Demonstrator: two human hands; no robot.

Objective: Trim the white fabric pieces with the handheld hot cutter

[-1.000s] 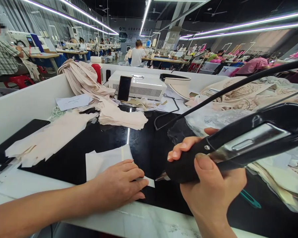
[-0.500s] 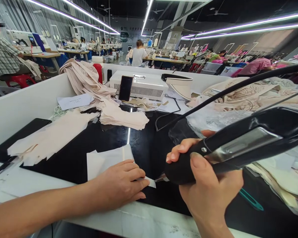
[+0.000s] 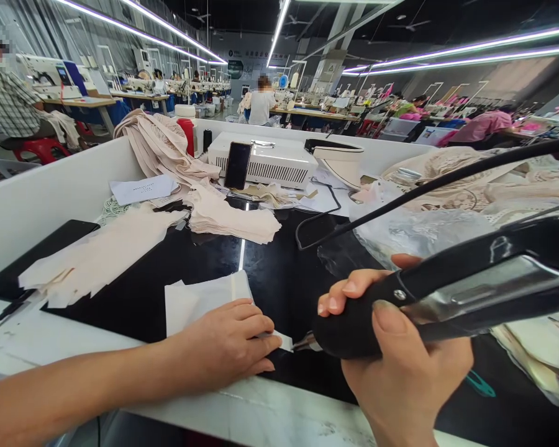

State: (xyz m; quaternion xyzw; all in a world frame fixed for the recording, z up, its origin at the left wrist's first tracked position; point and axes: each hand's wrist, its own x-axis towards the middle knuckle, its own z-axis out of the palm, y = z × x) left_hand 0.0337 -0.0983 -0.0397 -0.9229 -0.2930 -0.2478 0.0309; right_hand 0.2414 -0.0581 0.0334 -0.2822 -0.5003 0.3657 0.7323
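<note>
My right hand (image 3: 410, 366) is wrapped around a black corded hand tool (image 3: 358, 326), which slants up toward the right edge. Its thin metal tip (image 3: 307, 343) meets or nearly meets the pointed corner of a white cloth piece (image 3: 209, 298). On that piece my left hand (image 3: 233, 344) lies palm down, fingers slightly bent and pressing it to the black work surface (image 3: 284, 279). Part of the cloth is hidden under the left hand. A pale strip runs along the cloth's upper right side.
Beige fabric stacks (image 3: 233, 214) and cut pieces (image 3: 97, 248) lie to the left. Behind stand a phone (image 3: 237, 166) and a white vented box (image 3: 279, 162). The tool's cable (image 3: 428, 189) crosses the right, near plastic bags (image 3: 400, 233). Other people sit at sewing machines beyond.
My right hand and the tool's body have shifted slightly right and down, with the tip staying by the cloth's corner. My left hand rests on the same spot.
</note>
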